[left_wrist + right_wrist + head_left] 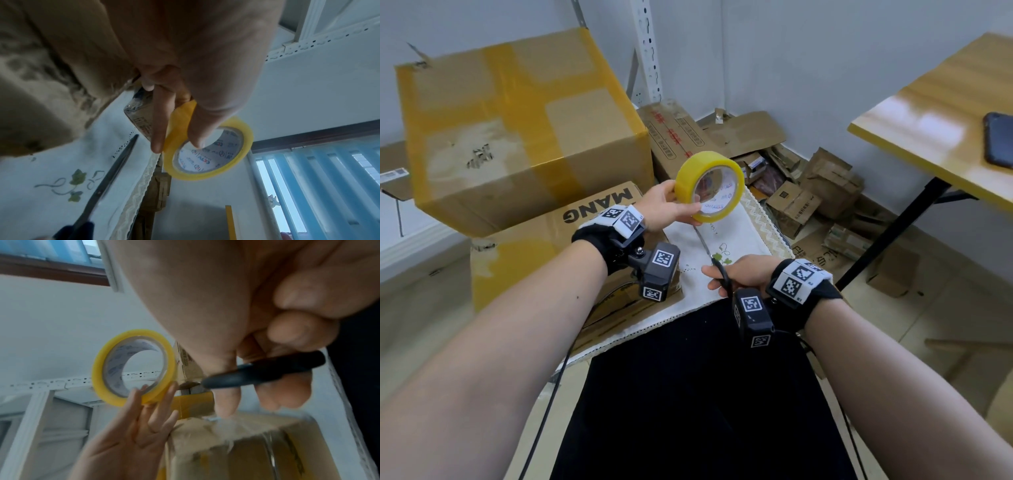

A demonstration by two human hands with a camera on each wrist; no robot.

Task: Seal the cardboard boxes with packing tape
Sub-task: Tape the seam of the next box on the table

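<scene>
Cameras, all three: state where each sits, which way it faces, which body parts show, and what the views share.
Head: worn high, facing forward and down; both forearms, left hand gripping the yellow packing-tape roll, right hand on black-handled scissors.
Left wrist: looks along the left hand's fingers at the roll, up toward a window.
Right wrist: looks past the right hand's fingers at the scissor handle and left palm.
Shared: roll and scissors appear in all three.

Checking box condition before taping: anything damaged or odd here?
Yes. The big taped box has a torn hole on its upper face, left side. Crushed, flattened cartons lie piled on the floor under the table.
</scene>
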